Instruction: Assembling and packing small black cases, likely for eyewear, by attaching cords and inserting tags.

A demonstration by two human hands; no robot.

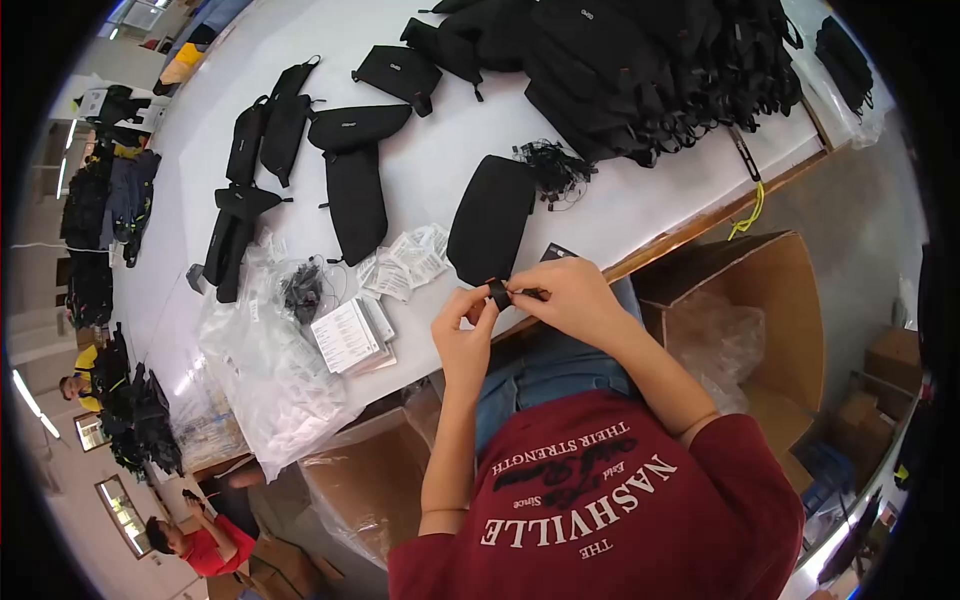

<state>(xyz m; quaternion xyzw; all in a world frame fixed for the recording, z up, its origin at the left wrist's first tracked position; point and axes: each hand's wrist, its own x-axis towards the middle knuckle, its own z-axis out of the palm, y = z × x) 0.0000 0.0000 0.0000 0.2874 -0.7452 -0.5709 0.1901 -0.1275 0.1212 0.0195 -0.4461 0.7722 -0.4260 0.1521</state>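
At the table's near edge, my left hand [464, 322] pinches a short black strap [499, 294] that bends into a loop. From the other side, the fingertips of my right hand [572, 296] close on the same strap. Just beyond my hands lies a black fabric pouch [490, 215]; whether the strap belongs to it I cannot tell. Partly behind my right hand is a small black card tag [557, 252]. A tangle of thin black tag strings [553, 172] sits against the pouch's far right side.
Stacked white printed cards [350, 335], loose white labels [403, 262] and clear plastic bags [270, 370] lie left. Several black waist bags [355, 170] spread farther back, beside a big heap of black bags [650, 80]. An open cardboard box [740, 330] stands right, below the table.
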